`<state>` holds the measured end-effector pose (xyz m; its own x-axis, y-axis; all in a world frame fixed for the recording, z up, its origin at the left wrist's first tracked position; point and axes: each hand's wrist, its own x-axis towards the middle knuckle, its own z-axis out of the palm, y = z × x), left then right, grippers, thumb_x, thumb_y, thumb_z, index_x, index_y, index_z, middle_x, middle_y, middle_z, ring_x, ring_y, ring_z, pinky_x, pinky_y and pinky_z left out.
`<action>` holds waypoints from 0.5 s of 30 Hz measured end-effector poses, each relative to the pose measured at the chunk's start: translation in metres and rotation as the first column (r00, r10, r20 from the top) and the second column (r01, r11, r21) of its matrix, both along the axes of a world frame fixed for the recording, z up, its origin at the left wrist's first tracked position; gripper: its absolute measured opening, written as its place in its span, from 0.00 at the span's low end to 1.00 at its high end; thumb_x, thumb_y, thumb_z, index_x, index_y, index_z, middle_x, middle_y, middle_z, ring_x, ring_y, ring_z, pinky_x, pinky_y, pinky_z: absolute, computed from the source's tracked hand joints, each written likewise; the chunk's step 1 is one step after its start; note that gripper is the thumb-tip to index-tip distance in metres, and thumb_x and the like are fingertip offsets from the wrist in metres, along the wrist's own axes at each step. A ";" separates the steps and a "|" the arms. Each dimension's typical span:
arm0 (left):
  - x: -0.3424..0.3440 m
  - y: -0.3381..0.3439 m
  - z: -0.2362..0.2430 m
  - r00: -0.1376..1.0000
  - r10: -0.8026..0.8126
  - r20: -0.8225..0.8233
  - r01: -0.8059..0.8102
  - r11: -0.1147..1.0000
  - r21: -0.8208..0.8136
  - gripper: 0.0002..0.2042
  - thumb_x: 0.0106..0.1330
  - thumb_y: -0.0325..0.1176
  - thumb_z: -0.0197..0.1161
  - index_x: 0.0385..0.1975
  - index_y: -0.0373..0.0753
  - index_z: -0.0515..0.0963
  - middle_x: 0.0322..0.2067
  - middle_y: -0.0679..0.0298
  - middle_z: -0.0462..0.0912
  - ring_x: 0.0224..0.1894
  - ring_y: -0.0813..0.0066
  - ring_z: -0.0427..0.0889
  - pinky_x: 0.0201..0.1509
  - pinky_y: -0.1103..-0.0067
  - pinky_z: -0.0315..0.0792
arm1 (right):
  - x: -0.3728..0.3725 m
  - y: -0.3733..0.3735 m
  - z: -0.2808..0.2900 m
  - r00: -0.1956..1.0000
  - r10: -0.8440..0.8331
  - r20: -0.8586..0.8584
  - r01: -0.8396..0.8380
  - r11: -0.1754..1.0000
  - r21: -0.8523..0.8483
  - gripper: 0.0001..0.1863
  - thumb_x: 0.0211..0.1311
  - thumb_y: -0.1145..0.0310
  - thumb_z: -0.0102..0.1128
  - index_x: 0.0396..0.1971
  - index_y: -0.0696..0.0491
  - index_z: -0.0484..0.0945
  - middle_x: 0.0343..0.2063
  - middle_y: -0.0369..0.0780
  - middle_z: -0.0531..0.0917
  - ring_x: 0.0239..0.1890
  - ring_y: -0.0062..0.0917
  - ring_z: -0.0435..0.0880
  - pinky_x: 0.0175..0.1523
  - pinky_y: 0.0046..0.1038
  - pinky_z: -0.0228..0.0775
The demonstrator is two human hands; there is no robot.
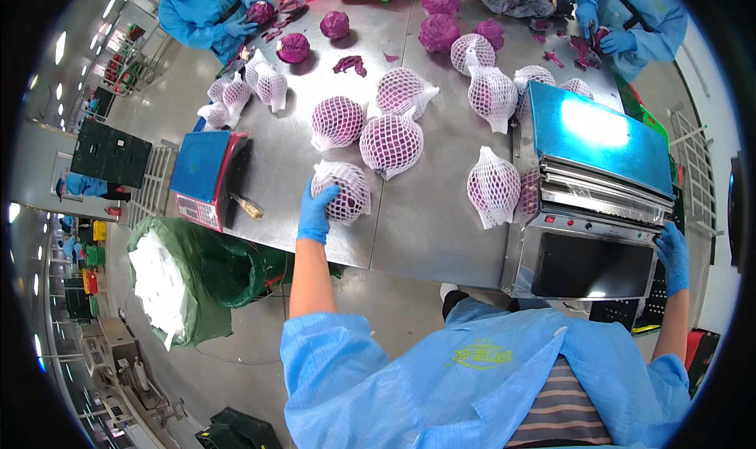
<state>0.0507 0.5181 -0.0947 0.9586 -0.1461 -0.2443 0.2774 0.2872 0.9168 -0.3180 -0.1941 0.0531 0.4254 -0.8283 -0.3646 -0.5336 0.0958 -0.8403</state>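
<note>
My left hand (317, 215), in a blue glove, grips the left side of a red cabbage (346, 194) in a white foam net, near the table's front edge. Just beyond it stand several more netted cabbages (391, 146). My right hand (672, 258), also gloved, is at the right front corner of a film-wrapping machine (594, 256), beside the clear film (610, 203). Its fingers are bent against that corner, and what they hold is partly hidden. Another netted cabbage (494, 188) sits left of the machine.
A red scale (201, 169) with a blue plate stands at the table's left edge, a knife (246, 206) beside it. Bare cabbages (439, 33) lie farther back. Two co-workers' gloved hands (618, 41) handle cabbages across the steel table (441, 244). A green-lined bin (189, 284) stands left.
</note>
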 end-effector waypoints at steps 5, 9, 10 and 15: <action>-0.032 -0.081 0.057 0.983 -0.128 -0.132 0.041 0.851 -0.523 0.35 0.57 0.41 0.65 0.65 0.36 0.63 0.58 0.52 0.74 0.57 0.54 0.76 0.61 0.57 0.73 | 0.079 0.105 0.052 0.827 0.547 0.125 -0.524 0.833 -0.179 0.14 0.66 0.65 0.60 0.48 0.55 0.78 0.39 0.32 0.79 0.41 0.15 0.76 0.45 0.21 0.69; -0.053 -0.211 0.140 0.922 -0.385 0.037 0.338 0.755 -0.561 0.35 0.59 0.39 0.64 0.66 0.33 0.61 0.60 0.51 0.73 0.59 0.55 0.75 0.64 0.60 0.70 | 0.158 0.154 0.086 0.552 0.771 0.317 -0.744 0.627 -0.231 0.24 0.65 0.63 0.62 0.58 0.55 0.72 0.50 0.40 0.77 0.51 0.23 0.76 0.56 0.27 0.70; -0.058 -0.247 0.161 0.888 -0.456 0.049 0.395 0.705 -0.589 0.33 0.59 0.35 0.64 0.65 0.32 0.62 0.60 0.52 0.73 0.60 0.58 0.75 0.66 0.64 0.69 | 0.169 0.155 0.090 0.472 0.826 0.309 -0.757 0.559 -0.339 0.32 0.65 0.60 0.62 0.66 0.53 0.64 0.57 0.44 0.72 0.59 0.28 0.72 0.62 0.32 0.66; -0.077 -0.421 0.211 0.745 -0.661 0.089 0.623 0.643 -0.445 0.26 0.62 0.32 0.64 0.60 0.33 0.68 0.54 0.57 0.78 0.55 0.65 0.78 0.63 0.71 0.70 | 0.187 0.100 0.096 0.440 0.753 0.490 -0.778 0.592 -0.211 0.32 0.72 0.52 0.50 0.69 0.53 0.58 0.60 0.43 0.70 0.62 0.26 0.68 0.66 0.27 0.61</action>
<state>-0.0261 0.0974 0.1159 0.5655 -0.8220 -0.0675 0.6031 0.3562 0.7137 -0.1305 -0.0943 0.1492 0.9950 -0.0653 0.0752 0.0683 -0.1028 -0.9924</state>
